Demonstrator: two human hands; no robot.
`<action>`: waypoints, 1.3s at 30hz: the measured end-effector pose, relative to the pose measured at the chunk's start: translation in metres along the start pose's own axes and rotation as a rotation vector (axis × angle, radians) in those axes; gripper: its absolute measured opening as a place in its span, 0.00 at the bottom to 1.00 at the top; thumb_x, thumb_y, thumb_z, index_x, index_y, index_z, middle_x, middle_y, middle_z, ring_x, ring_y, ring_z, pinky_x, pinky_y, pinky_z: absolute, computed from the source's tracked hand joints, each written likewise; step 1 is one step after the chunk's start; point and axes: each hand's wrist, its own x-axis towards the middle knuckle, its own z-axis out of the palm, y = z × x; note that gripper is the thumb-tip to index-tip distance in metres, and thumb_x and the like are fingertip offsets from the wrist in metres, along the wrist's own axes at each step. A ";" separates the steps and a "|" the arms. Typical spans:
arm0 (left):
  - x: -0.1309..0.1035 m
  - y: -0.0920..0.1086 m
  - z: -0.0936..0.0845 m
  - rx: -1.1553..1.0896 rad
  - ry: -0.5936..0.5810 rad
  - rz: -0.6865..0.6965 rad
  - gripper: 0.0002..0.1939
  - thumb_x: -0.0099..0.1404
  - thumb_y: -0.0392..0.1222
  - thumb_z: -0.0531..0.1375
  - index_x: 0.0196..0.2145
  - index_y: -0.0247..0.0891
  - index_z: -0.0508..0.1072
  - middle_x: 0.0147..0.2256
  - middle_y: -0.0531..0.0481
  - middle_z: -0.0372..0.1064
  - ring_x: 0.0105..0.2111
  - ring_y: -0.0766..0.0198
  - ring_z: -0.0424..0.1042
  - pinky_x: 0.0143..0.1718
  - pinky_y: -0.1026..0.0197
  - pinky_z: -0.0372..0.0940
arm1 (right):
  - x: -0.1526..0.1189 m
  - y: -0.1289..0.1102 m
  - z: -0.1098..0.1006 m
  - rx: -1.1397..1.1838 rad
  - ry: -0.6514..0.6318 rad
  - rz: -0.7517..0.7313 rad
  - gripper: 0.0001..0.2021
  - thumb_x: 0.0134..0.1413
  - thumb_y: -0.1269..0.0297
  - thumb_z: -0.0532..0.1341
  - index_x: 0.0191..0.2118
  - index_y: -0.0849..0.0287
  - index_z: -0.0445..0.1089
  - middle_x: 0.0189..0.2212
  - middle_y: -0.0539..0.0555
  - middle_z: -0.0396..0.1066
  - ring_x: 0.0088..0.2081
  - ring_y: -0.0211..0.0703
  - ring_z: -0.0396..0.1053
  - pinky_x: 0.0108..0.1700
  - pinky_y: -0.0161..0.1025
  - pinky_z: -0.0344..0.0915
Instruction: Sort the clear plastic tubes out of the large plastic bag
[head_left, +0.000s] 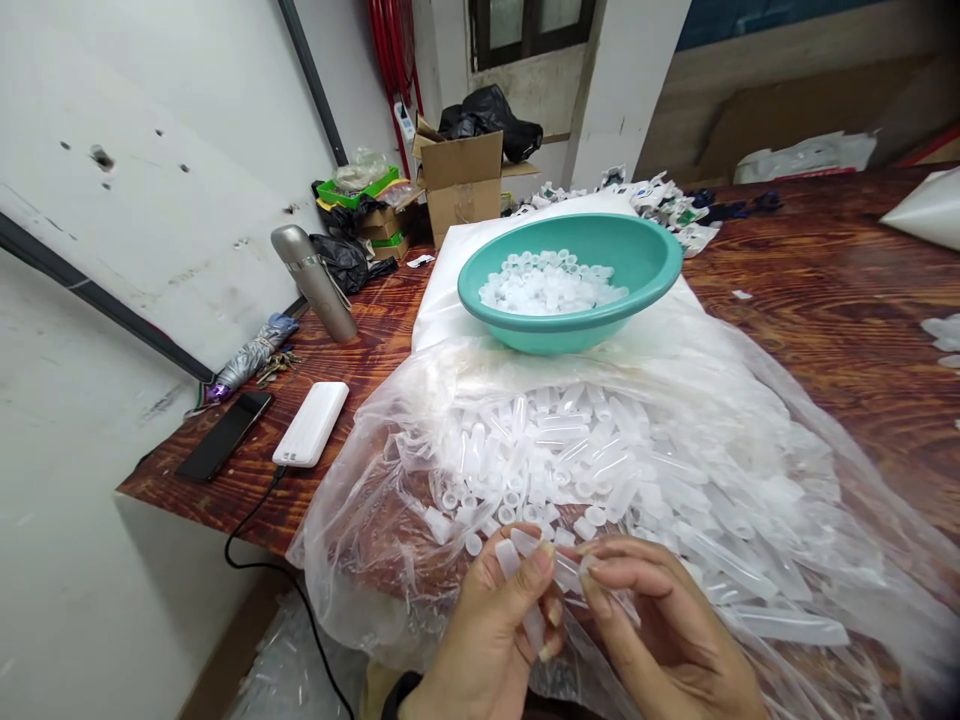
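Observation:
My left hand (499, 625) is closed around translucent white plastic tubes (508, 560), one of them pinched under the thumb. Close beside it, my right hand (652, 620) pinches a small translucent plastic piece (589, 568) between thumb and forefinger. Whether that piece is joined to a tube in the left hand I cannot tell. Just beyond both hands lies a heap of similar tubes and short caps (555, 450) on a clear plastic bag (360, 480). Behind the heap, a teal basin (570, 335) holds many small white caps (551, 285).
To the left lie a white power bank (311, 425) with a black cable, a black phone (225, 435), and a folded umbrella (255, 355). A grey flask (315, 285) stands nearby. Cardboard boxes (461, 185) are at the back of the wooden table (810, 270).

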 end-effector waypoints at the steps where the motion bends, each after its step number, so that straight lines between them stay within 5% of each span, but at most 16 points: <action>1: -0.001 0.000 0.000 -0.015 0.003 -0.012 0.36 0.47 0.57 0.83 0.42 0.38 0.71 0.28 0.59 0.67 0.24 0.75 0.63 0.25 0.69 0.56 | -0.001 0.001 -0.001 -0.033 -0.021 -0.019 0.08 0.71 0.65 0.63 0.50 0.45 0.76 0.46 0.54 0.76 0.49 0.46 0.78 0.52 0.41 0.79; 5: -0.003 0.000 -0.001 -0.033 -0.001 -0.029 0.34 0.48 0.56 0.83 0.42 0.37 0.71 0.27 0.59 0.66 0.24 0.75 0.63 0.24 0.69 0.55 | -0.003 0.000 -0.009 -0.136 -0.105 -0.100 0.18 0.71 0.67 0.62 0.60 0.41 0.75 0.50 0.55 0.73 0.51 0.46 0.77 0.53 0.41 0.78; 10: -0.004 0.000 0.000 -0.046 0.017 -0.021 0.34 0.49 0.53 0.83 0.42 0.37 0.71 0.33 0.56 0.73 0.24 0.75 0.66 0.24 0.69 0.55 | -0.006 -0.003 -0.008 -0.046 -0.015 0.005 0.12 0.70 0.68 0.63 0.52 0.43 0.77 0.48 0.54 0.73 0.49 0.46 0.77 0.51 0.39 0.79; 15: -0.006 -0.002 0.000 -0.030 0.029 -0.013 0.34 0.49 0.52 0.83 0.43 0.38 0.70 0.31 0.57 0.72 0.24 0.75 0.66 0.24 0.69 0.56 | -0.007 -0.003 -0.002 -0.104 -0.022 0.021 0.16 0.71 0.67 0.62 0.59 0.41 0.76 0.50 0.55 0.74 0.53 0.47 0.76 0.55 0.42 0.78; 20: -0.005 -0.006 -0.001 -0.001 0.051 -0.006 0.34 0.48 0.53 0.84 0.42 0.39 0.70 0.29 0.59 0.71 0.23 0.74 0.65 0.24 0.68 0.56 | -0.003 -0.008 0.000 0.016 0.031 0.078 0.08 0.71 0.64 0.63 0.49 0.45 0.79 0.46 0.55 0.74 0.48 0.47 0.78 0.44 0.39 0.80; 26: -0.005 -0.003 0.001 -0.006 0.072 0.041 0.34 0.49 0.54 0.83 0.42 0.39 0.70 0.25 0.61 0.67 0.23 0.74 0.64 0.24 0.69 0.57 | 0.000 -0.008 -0.005 -0.149 -0.088 -0.035 0.14 0.70 0.65 0.64 0.57 0.43 0.76 0.46 0.54 0.77 0.50 0.47 0.78 0.52 0.41 0.79; 31: -0.007 -0.002 -0.001 0.103 0.035 0.166 0.27 0.57 0.53 0.80 0.42 0.40 0.71 0.33 0.55 0.77 0.23 0.75 0.64 0.25 0.69 0.59 | -0.003 -0.007 -0.011 -0.163 -0.096 -0.125 0.18 0.69 0.69 0.64 0.59 0.42 0.75 0.48 0.52 0.80 0.48 0.45 0.81 0.51 0.40 0.80; 36: -0.013 -0.003 0.000 0.328 -0.014 0.389 0.17 0.63 0.49 0.77 0.39 0.41 0.75 0.39 0.48 0.84 0.39 0.61 0.81 0.45 0.60 0.73 | -0.010 -0.011 -0.009 -0.064 -0.073 0.113 0.13 0.70 0.61 0.66 0.57 0.44 0.75 0.46 0.52 0.82 0.42 0.46 0.83 0.42 0.39 0.82; 39: -0.016 -0.005 0.000 0.342 -0.084 0.381 0.15 0.65 0.50 0.75 0.39 0.42 0.75 0.42 0.47 0.84 0.35 0.60 0.81 0.42 0.57 0.74 | -0.013 -0.012 -0.008 0.096 -0.110 0.254 0.12 0.76 0.58 0.57 0.58 0.44 0.73 0.36 0.49 0.81 0.31 0.41 0.81 0.34 0.34 0.80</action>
